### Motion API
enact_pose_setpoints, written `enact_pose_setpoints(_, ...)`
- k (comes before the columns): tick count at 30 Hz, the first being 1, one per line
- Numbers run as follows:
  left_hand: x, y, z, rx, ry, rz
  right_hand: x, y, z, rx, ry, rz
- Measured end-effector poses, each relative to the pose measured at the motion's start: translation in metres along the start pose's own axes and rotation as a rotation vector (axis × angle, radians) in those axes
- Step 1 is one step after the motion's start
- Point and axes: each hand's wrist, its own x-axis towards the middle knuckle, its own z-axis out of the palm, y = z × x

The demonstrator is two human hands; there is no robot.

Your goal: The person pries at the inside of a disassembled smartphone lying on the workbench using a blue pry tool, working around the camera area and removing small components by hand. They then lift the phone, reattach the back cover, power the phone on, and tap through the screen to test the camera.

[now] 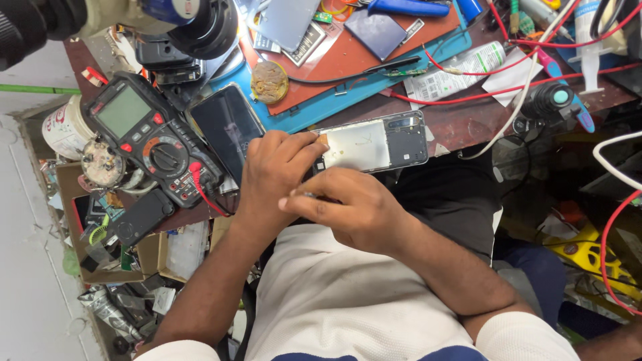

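Left hand (277,170): closed on the near end of the opened phone (374,144); thumb and fingertips pinch its short edge, knuckles toward the camera.
Right hand (351,207): curled shut just below the left hand's grip, fingers bent inward at the phone's lower corner; whether it pinches a small tool or part, cannot tell, the fingers hide it.
Opened phone: back cover off, pale inner plate and dark board showing; lies flat at the bench's (468,120) near edge.
Long axis: runs out from the grip toward the person's right, slightly tilted away; the dark end is farthest from the grip.
Beside grip, left: second phone (227,127) with a dark glossy screen, face up, just next to the left hand's knuckles.
Further left: multimeter (150,137), black with a red probe lead (204,194) trailing toward the left wrist.
Beyond grip: round brownish disc (269,81) on a blue-edged work mat (374,60).
Far right of phone's tip: red wires (508,90) and a white cable (518,100) crossing the bench.
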Motion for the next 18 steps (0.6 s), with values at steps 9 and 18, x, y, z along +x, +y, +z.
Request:
enact_pose_setpoints(9, 0.0056, 0.0014, -0.0020, -0.005, -0.013, 0.007, 0.0076, -0.0030, -0.0056, -0.046, 0.030, 0.041)
enact_pose_setpoints(18, 0.0070, -0.0002, -0.0028, -0.012, -0.036, 0.010, 0.0037, 0.0003, -0.0032, -0.052, 0.037, 0.020)
